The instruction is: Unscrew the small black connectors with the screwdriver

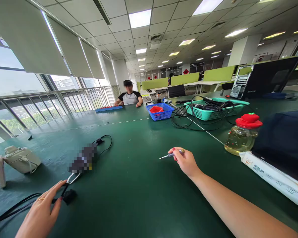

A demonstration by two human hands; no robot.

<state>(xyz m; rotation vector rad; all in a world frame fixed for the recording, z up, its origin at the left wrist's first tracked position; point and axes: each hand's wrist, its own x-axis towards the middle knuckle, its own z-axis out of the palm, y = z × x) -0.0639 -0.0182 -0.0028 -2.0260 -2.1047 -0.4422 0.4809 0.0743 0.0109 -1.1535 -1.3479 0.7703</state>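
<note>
My right hand is closed around a small screwdriver with a clear handle. Its metal tip points left, just above the green table. At the lower left, my left hand has thumb and forefinger around a black cable beside its chunky black plug. Part of the cable is hidden behind the fingers. Just beyond that hand lies a dark device, blurred out, with a white loop at its near end and a thin black cord at its far end.
A beige bottle lies at left. Right are a red-lidded jar, a white tissue pack and dark fabric. Farther back stand a blue basket, a teal basket of cables and a seated person.
</note>
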